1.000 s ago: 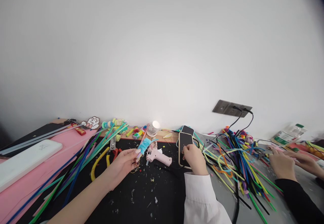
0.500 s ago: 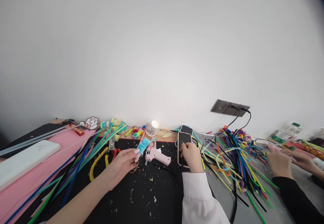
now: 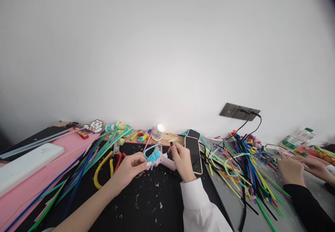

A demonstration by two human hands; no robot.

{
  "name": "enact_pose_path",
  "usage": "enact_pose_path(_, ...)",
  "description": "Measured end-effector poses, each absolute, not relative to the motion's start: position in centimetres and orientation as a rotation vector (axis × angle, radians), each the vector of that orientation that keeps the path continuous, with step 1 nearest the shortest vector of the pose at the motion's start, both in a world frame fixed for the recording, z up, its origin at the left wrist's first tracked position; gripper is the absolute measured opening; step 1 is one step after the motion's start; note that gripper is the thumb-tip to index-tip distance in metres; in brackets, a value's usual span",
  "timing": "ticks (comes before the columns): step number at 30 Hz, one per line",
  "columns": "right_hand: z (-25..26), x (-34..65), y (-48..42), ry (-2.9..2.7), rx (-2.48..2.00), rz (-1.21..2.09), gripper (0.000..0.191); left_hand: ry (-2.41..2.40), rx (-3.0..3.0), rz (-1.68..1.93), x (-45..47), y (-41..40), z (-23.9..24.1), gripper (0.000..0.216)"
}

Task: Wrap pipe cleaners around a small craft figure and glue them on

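1. I face a plain, pale wall point(image 3: 157, 57) that fills most of my view.
2. A dark metallic socket panel point(image 3: 239, 111) sits low on it, to my right.
3. My desk point(image 3: 165, 140) meets the wall, showing a wooden strip there.
4. Soft light fades towards my left.

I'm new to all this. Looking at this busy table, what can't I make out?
All in the head view:
- Part of the glue gun: behind the blue fuzzy piece in the left hand.
- Whether the right hand holds anything: its curled fingers hide it.
- The lower part of the back phone: covered by the front phone.
- Markings on the cup: too small.
- The co-worker's black sleeve: cut off by the bottom edge.
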State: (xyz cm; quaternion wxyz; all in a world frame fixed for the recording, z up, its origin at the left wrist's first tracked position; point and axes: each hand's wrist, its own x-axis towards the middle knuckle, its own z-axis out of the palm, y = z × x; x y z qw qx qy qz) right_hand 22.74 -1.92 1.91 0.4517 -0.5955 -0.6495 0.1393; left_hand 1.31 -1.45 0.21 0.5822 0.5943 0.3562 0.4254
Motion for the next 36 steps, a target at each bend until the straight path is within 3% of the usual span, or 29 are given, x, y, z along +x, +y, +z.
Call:
enact_pose_path(6,0.6,21.1,-1.5,-1.619,-1.361,0.748,0.046,0.856,1.814,0.924,1.6,-1.9,-0.4,0.014)
enact_pose_path(10,0.7,19.9,-1.9,-1.731,-1.328,0.793,0.032,0.809,1.885,0.917,1.7,-2.2,-0.6,0.012)
enact_pose_path(16,0.5,19.7,-2.2,-1.745,-1.358,0.448,0.032,0.853,1.776,1.057,1.7,-1.7,-0.7,0.012)
enact_pose_path(21,0.6,20.7,-2.4,-1.721,-1.788,0.038,0.022,1.074,1.661,1.157,1.4,-1.0,-0.9,0.013)
enact_pose_path(25,0.4,20.4,-2.7,-1.794,-2.101,0.074,0.034,1.197,1.536,1.227,1.0,-0.6,-1.1,0.014)
enact_pose_path(29,0.1,19.8,-2.9,-1.891,-2.114,0.175,0.043,1.127,1.336,1.210,1.1,-0.6,-0.8,0.022)
enact_pose_path(36,0.5,19.5,-3.0,-1.857,-2.083,0.197,0.037,1.079,1.130,1.195,0.9,-0.4,-0.5,0.036)
